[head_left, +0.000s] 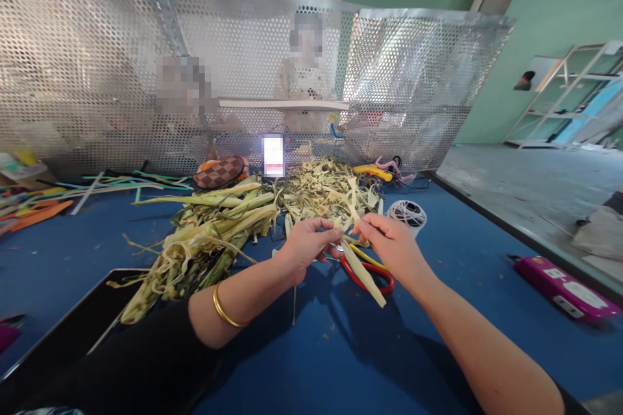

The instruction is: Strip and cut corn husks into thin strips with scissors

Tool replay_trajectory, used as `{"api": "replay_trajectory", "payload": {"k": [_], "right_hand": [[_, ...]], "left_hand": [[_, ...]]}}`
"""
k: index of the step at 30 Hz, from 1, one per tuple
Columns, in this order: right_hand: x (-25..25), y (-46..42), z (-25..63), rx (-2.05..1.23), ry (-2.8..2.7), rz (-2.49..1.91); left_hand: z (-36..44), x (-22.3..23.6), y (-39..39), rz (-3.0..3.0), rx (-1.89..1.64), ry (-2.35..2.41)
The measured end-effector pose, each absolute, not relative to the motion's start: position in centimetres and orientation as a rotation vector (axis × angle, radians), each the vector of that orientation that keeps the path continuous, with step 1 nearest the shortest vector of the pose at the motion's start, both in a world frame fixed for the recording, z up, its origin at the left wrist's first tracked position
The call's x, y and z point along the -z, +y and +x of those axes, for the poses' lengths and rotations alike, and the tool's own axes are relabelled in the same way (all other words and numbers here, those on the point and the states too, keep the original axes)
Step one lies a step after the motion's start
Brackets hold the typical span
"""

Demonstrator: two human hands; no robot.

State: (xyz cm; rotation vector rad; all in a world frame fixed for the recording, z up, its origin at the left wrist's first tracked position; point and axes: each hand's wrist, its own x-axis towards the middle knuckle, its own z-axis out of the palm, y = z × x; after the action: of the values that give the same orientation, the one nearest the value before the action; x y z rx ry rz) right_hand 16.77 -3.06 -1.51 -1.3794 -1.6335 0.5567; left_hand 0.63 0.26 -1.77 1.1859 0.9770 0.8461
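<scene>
The left hand (306, 243) and right hand (392, 246) pinch a long, pale, papery husk strip (364, 274) that could split (it looks dry to me) if overpulled.

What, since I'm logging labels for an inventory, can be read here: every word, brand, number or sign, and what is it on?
"B-": on the purple case; whatever follows is blurred white.
Small white label on that case: too small to read.
Lit screen: too blurred to read.

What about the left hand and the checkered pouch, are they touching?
Apart: the head view shows husks lying between the left hand and the checkered pouch.
</scene>
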Motion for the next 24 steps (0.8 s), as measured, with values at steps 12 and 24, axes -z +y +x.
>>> {"api": "replay_trajectory", "payload": {"k": [12,24], "right_hand": [[1.18,-3.17,16.4,-0.76,-1.615,-1.401],[1.19,-3.14,16.88,-0.591,-1.858,-1.365]], "left_hand": [[0.62,1.81,0.35,1.198,-0.85,0.934],[0.43,1.68,0.42,1.232,-0.826,0.911]]}}
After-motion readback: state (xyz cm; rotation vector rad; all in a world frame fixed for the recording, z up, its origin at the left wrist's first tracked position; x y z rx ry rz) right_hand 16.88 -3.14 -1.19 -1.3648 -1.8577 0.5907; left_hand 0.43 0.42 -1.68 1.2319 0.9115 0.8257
